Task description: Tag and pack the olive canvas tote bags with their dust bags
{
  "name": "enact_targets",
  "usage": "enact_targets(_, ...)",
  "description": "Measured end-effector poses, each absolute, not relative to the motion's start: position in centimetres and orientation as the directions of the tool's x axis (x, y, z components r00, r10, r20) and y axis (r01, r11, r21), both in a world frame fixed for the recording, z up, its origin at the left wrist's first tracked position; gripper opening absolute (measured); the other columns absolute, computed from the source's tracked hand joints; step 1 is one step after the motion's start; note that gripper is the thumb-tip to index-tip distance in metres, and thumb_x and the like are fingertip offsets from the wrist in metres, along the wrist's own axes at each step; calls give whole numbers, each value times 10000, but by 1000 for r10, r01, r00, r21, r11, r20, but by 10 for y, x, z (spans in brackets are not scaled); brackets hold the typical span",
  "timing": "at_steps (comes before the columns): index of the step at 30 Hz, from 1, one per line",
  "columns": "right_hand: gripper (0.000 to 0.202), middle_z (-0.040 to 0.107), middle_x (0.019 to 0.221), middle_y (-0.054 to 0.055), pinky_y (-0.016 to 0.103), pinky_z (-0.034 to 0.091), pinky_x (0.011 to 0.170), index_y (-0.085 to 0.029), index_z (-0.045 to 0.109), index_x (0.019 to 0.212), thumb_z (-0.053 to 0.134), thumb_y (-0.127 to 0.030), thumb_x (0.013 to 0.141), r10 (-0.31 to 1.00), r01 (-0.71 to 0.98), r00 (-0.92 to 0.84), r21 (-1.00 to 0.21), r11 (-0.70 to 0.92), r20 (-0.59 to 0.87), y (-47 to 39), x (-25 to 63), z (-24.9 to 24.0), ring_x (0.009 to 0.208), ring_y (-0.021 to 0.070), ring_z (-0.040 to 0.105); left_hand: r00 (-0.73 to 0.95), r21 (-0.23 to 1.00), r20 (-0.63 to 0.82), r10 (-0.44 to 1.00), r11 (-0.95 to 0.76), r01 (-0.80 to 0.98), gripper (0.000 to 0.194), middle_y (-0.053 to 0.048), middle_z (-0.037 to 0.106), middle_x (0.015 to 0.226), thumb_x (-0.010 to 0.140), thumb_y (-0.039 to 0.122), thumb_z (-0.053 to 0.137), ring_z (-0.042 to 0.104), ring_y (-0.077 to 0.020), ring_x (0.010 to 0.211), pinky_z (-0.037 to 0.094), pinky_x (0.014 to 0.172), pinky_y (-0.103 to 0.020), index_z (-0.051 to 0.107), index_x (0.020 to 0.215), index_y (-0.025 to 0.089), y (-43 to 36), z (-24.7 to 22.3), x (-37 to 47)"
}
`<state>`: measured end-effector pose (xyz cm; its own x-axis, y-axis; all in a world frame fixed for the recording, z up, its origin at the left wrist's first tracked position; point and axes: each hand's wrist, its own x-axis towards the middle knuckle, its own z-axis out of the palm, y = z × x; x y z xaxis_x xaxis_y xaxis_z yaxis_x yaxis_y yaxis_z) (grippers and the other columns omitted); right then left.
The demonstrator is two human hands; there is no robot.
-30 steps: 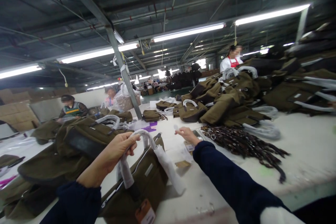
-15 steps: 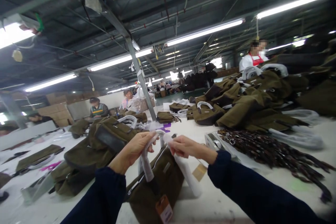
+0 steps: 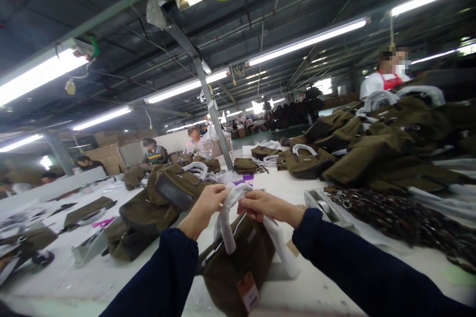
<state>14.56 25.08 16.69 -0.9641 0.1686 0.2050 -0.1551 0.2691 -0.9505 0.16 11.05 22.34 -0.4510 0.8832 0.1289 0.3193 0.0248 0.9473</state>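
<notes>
An olive-green handbag (image 3: 256, 252) with dark trim stands on the white table in front of me, its zip (image 3: 215, 252) along the top edge. From it rises a handle (image 3: 226, 223) wrapped in white, filmy material. My left hand (image 3: 208, 205) pinches the left side of this arch. Closed on its right side is my right hand (image 3: 266, 205), fingertips pressed together at the wrapping. A second white-wrapped handle (image 3: 282, 252) droops over the bag's far right side. An orange and white tag (image 3: 248, 291) hangs at the bag's front.
Olive bags lie piled on the left (image 3: 159, 203) and the right (image 3: 372, 148). Dark straps with metal clips (image 3: 386, 218) spread beside a grey tray-like holder (image 3: 323, 208). A metal post (image 3: 213, 114) rises beyond the table. Several people work farther off, one in a red apron (image 3: 390, 80).
My view has swung left, so the scene sits farther right. Both hands stay at the wrapped handle, which now arches more fully between them; my right hand has come closer to it.
</notes>
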Motion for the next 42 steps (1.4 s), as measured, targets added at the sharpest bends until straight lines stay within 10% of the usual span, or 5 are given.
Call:
enact_targets(7, 374, 545, 597, -26, 172, 282, 382, -141, 629, 721, 627, -489, 858, 454, -223, -777, -865, 450, 437, 242, 186, 181, 424, 44, 410, -469, 824, 436, 768, -131, 552, 225, 47, 510, 499, 715, 357, 688, 418, -68, 433, 302, 404, -179, 607, 635, 162, 117, 241, 15)
enact_targets(18, 347, 666, 850, -4, 236, 536, 662, -195, 581, 991, 792, -350, 763, 429, -618, -718, -786, -31, 548, 215, 162, 190, 708, 120, 658, -354, 978, 209, 912, -204, 50, 207, 44, 550, 656, 756, 287, 738, 497, -60, 559, 386, 473, -148, 579, 823, 173, 98, 237, 30)
enact_targets(42, 358, 614, 626, -13, 246, 543, 580, -160, 565, 659, 787, -439, 701, 598, -510, -653, -854, 105, 464, 207, 174, 191, 586, 124, 628, -379, 923, 318, 869, -192, 333, 155, -14, 671, 633, 754, 293, 694, 591, -125, 580, 429, 489, -192, 600, 753, 169, 100, 233, 46)
